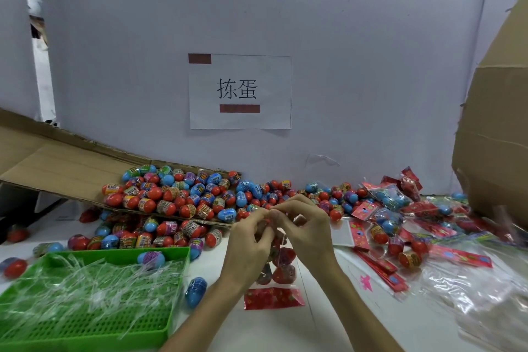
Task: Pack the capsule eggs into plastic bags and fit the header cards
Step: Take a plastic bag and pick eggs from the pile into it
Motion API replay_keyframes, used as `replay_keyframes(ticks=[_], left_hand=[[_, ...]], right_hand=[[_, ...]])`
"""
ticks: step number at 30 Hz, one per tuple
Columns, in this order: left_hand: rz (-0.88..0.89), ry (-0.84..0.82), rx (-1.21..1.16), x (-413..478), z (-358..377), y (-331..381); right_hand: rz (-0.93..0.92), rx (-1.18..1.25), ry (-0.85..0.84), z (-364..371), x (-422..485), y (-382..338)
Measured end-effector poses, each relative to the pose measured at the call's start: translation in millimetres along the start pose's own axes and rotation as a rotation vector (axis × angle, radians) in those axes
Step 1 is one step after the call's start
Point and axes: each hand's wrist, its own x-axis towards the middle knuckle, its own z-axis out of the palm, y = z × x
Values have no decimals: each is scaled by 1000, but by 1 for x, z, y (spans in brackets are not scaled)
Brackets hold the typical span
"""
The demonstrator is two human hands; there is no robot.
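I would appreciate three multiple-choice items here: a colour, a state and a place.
1. The tray is: A yellow; B green; C white.
2. The plastic bag is: A pinched by left hand and right hand; B held one-handed; C untouched.
3. The loose header card lies: A in the tray; B in the right hand; C on the table under the bag.
B, green mesh; A, both hands' fingertips meet at its top; C, it lies flat below the bag.
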Motion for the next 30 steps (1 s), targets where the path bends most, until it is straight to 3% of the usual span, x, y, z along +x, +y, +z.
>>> replay_keyframes(ticks=[7, 12, 23, 30], left_hand=[[-149, 75, -135, -1, 3, 6], [-179, 112, -127, 4, 0, 2], [-68, -45, 14, 7, -5, -2], [26, -44, 113, 6, -2, -4]], right_hand=[[-20, -16, 14, 5, -3, -3], [-150, -254, 41, 7, -3, 2], [-310, -404, 9, -2, -2, 4], [-230, -326, 42, -1, -2, 5]])
